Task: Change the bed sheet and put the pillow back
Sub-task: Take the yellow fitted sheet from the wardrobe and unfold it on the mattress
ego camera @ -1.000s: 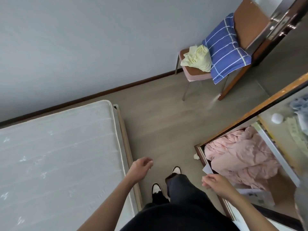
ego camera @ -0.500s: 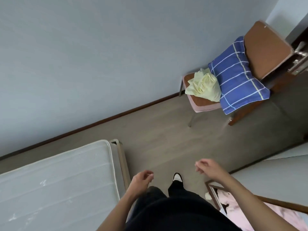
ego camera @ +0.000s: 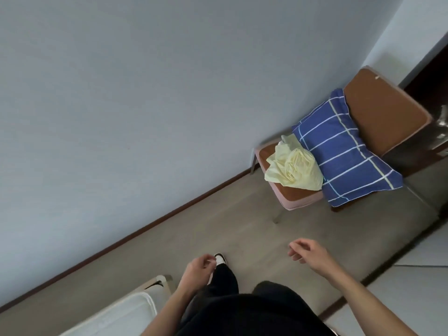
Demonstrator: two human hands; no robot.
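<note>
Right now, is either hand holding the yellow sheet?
No. The yellow sheet lies bunched on the chair; left hand and right hand hold nothing.

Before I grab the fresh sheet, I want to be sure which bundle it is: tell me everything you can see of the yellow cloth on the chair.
The pale yellow sheet is a soft, thin-looking fabric, crumpled into a loose bundle rather than folded. It lies on the brown seat of the chair, one corner draping toward the seat's front edge. Its right side touches the blue checked pillow leaning on the backrest. No hand touches it.
</note>
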